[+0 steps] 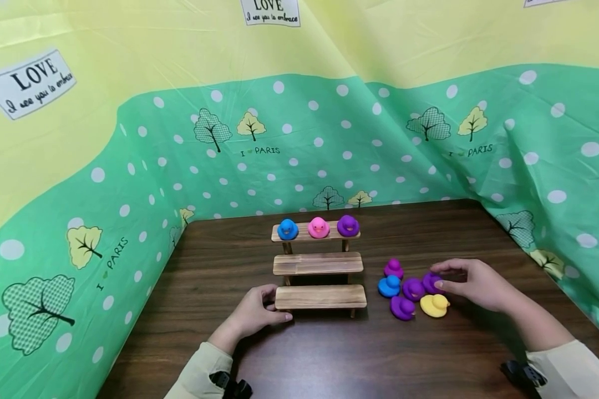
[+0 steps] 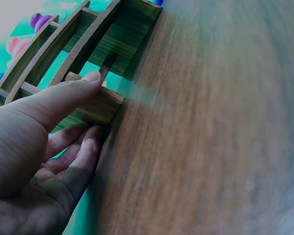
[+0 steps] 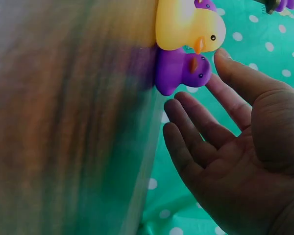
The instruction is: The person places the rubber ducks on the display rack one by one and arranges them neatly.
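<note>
A three-tier wooden display stand [image 1: 320, 297] stands mid-table. On its top step sit a blue duck [image 1: 287, 229], a pink duck [image 1: 318, 227] and a purple duck [image 1: 348, 225]. My left hand [image 1: 255, 312] holds the stand's lower left end, with the thumb [image 2: 81, 90] on one side and the fingers on the other. My right hand [image 1: 481, 283] is beside a purple duck [image 3: 179, 72] at the right of a loose cluster. Thumb and index finger reach around that duck without a visible pinch; the other fingers are extended. A yellow duck [image 1: 434, 305] sits in front of it.
Close to the right-hand duck are a blue duck [image 1: 389, 286] and several more purple ones [image 1: 402, 308], right of the stand. The dark wood table [image 1: 329, 360] is bordered at the back and sides by a green and yellow cloth [image 1: 299, 149].
</note>
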`<state>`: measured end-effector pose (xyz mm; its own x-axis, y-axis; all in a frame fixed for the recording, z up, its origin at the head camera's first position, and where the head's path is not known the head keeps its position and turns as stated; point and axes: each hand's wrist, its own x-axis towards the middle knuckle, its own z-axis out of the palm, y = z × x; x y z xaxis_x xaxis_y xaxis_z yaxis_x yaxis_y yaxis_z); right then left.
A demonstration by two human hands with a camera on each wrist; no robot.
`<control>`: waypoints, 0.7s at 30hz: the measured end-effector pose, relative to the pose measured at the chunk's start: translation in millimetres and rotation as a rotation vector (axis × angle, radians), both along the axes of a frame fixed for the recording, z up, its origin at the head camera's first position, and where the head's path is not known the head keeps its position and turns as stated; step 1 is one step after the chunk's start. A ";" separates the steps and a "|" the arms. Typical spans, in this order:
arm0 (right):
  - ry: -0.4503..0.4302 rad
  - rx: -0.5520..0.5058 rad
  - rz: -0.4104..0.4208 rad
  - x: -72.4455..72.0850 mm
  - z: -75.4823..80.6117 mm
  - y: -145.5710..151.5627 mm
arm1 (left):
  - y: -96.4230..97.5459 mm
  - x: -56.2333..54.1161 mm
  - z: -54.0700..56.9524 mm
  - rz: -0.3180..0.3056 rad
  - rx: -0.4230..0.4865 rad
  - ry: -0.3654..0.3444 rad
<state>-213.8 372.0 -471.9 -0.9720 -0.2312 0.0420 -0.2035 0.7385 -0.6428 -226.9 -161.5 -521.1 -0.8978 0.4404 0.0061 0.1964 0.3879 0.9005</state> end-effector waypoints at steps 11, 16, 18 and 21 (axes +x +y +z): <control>0.010 0.033 0.024 5.1 -6.4 4.3 | -0.5 0.0 -0.5 0.003 -0.003 -0.002; 0.005 0.038 0.016 5.5 -6.4 3.3 | -0.6 0.2 -0.2 0.000 -0.005 0.005; -0.002 0.046 0.009 5.3 -6.3 2.7 | -0.6 0.5 0.2 -0.001 -0.004 0.006; -0.005 0.062 0.001 4.9 -6.4 2.2 | -0.5 0.8 0.8 -0.002 0.002 0.004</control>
